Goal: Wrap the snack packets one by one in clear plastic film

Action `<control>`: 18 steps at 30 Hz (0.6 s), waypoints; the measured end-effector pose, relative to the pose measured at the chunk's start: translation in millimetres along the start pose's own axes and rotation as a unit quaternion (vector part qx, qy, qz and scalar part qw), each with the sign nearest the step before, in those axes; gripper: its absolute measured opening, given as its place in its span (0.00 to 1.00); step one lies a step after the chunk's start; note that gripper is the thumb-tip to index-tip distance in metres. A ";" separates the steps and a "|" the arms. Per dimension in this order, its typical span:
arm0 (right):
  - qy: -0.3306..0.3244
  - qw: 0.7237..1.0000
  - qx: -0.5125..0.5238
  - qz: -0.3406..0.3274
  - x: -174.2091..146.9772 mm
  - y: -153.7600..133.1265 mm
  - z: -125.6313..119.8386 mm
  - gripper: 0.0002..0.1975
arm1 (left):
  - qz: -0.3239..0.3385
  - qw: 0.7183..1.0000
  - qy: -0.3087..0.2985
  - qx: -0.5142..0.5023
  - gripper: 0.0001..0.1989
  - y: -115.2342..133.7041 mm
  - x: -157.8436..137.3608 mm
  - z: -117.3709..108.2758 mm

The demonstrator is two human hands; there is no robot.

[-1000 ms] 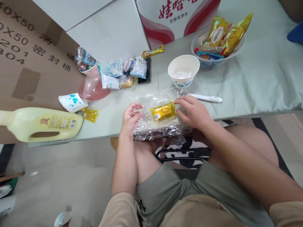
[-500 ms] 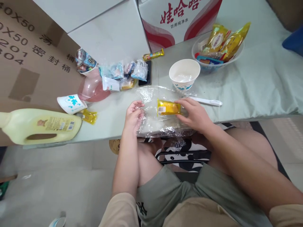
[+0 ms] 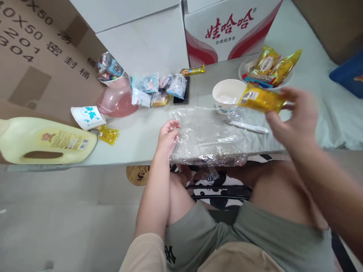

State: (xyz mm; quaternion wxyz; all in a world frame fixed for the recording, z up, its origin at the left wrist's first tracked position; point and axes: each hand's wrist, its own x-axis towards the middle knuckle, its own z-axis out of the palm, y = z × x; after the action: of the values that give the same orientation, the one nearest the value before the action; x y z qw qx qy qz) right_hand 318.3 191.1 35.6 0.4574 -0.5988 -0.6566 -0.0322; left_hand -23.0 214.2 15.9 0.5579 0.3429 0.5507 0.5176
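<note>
My right hand (image 3: 297, 117) holds a yellow wrapped snack packet (image 3: 262, 99) by its right end, raised over the table before the clear bowl. The packet covers part of the white paper cup's (image 3: 227, 93) right side. A crumpled sheet of clear plastic film (image 3: 208, 134) lies spread over the table's front edge. At its left border rests my left hand (image 3: 169, 135), fingers curled in on the film's edge. A white-handled knife (image 3: 248, 126) lies between the cup and the table's front edge.
The clear plastic bowl (image 3: 242, 71) holds several snack packets. To the left are a pink translucent bowl (image 3: 117, 100), a tipped paper cup (image 3: 87, 117), a yellow wrapper (image 3: 108, 135) and a large yellow jug (image 3: 68, 143). Boxes (image 3: 227, 36) stand behind a phone (image 3: 183, 92).
My right hand has lifted the yellow packet off the film and carried it right, toward the clear bowl. My left hand stays at the film's left edge. The camera view has shifted slightly.
</note>
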 end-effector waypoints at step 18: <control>-0.315 0.907 -0.281 0.008 203.6 38.5 85.7 0.21 | 0.011 1.000 0.005 0.006 0.15 1.6 17.1 1.3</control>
State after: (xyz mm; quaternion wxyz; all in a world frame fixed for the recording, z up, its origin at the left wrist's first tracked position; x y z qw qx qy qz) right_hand 329.2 406.6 96.7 0.0399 -0.6867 -0.7256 -0.0212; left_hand -24.5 231.1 13.3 0.5474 0.3502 0.5526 0.5220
